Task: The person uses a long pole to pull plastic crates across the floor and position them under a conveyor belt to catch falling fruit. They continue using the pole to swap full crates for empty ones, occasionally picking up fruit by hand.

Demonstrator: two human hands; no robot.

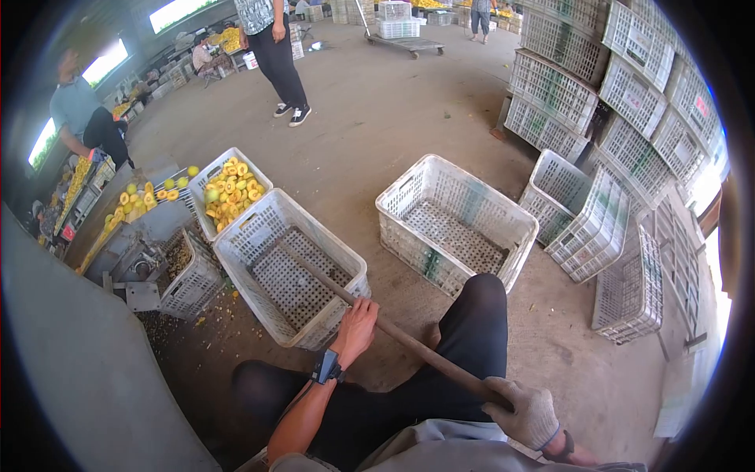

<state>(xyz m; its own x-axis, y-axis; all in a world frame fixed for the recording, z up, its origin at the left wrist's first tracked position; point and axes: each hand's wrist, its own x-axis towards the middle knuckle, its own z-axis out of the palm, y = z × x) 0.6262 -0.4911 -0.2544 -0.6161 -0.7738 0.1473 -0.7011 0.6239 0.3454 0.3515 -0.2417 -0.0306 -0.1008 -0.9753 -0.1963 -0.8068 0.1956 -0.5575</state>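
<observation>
A long wooden pole (429, 354) slants across my lap, its far end reaching into a white plastic crate (236, 293) in front of me. My bare left hand (356, 326) is closed around the pole near that crate's right corner. Close to my body, my right hand (523, 413), in a pale knitted glove, grips the pole's near end. Against the far side of the crate stands another crate (201, 208) holding halved yellow fruit (236, 189). A third white crate (409, 244) is on the floor to the right of the pole.
On the left is a metal machine (141, 267) with yellow fruit on its chute and a crate of pits (189, 291) beside it. Tall crate stacks (554, 79) rise at the right. A person (275, 55) stands ahead; another person (79, 110) sits at the left.
</observation>
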